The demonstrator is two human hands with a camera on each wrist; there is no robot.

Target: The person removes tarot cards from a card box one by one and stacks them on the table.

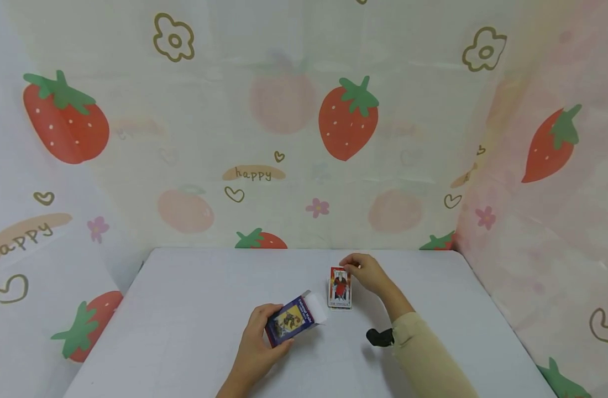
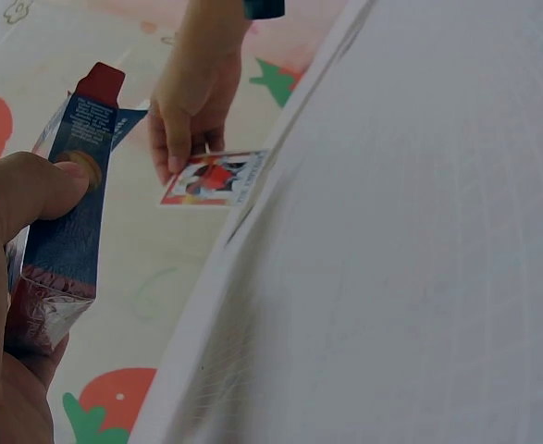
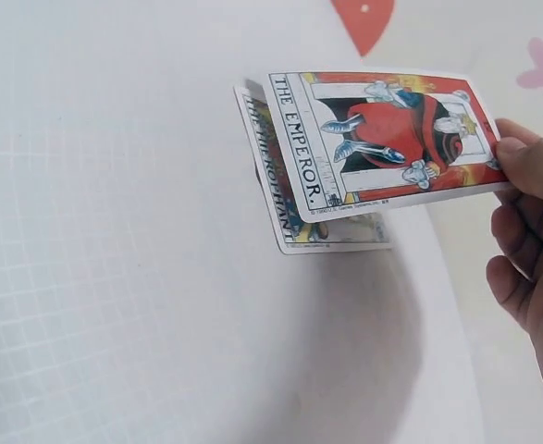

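Observation:
My left hand (image 1: 256, 345) grips a dark blue tarot card box (image 1: 290, 320) with a picture on its front, thumb on one side and fingers round the other. The box tilts up to the right, its end flap (image 1: 315, 309) folded out. My right hand (image 1: 367, 273) pinches a tarot card, The Emperor (image 3: 391, 139), at its top end between thumb and fingers. Under it, in the right wrist view, lies The Hierophant card (image 3: 310, 233), mostly covered. In the left wrist view, the thumb presses the box's narrow side (image 2: 72, 222).
A white cloth-covered table (image 1: 194, 298) spreads beneath both hands. Behind it and at the sides hang cloths (image 1: 304, 143) printed with strawberries, hearts and flowers. A black piece (image 1: 380, 337) sticks out from the right sleeve's cuff.

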